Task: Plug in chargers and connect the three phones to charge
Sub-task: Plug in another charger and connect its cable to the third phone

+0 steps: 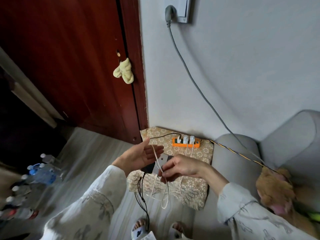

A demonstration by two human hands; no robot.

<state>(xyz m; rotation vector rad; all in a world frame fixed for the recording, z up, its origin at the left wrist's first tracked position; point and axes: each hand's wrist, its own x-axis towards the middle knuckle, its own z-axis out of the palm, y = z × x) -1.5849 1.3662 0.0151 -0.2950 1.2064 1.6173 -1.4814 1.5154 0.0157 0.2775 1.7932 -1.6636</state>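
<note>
An orange power strip lies on a floral cushion by the wall, with a black plug and two white chargers in it. My right hand pinches a white cable beside a silver phone that lies back up on the cushion. A dark phone with a black cable in it lies just left of it. My left hand hovers open, palm up, with the white cable draped across its fingers. A third phone is partly hidden behind the silver one.
A grey cord runs from the wall socket down behind a grey sofa arm. A brown door stands left, water bottles on the floor. A brown dog lies at right. My slippered feet are below.
</note>
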